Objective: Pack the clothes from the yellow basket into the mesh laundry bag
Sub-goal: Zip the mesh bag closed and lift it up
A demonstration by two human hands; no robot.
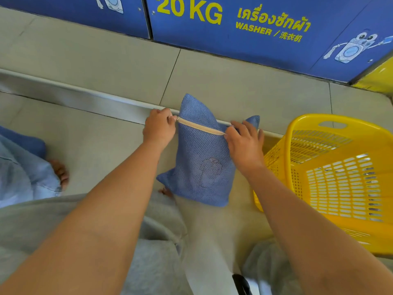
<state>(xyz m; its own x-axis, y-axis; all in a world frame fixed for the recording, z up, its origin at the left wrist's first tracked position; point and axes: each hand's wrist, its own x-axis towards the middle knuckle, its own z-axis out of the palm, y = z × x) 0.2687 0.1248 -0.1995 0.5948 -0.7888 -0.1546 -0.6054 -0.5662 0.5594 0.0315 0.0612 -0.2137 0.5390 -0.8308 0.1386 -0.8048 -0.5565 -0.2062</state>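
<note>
Head view: I see the blue mesh laundry bag (202,158) at centre, bulging.
Left hand (159,129): fingers pinching the zip end.
Right hand (244,141): fingers pinching the zipper (200,125).
Yellow basket (331,167): 3 o'clock of bag.

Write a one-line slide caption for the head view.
Both hands grip the zipper of the blue mesh bag beside the yellow basket.

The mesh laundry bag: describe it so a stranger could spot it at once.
Below the blue 20 KG washer panel, on the tiled floor just left of the yellow basket, stands the mesh laundry bag. It is the only blue netted pouch, with a beige zipper that the left hand and right hand pinch at its ends.
</note>
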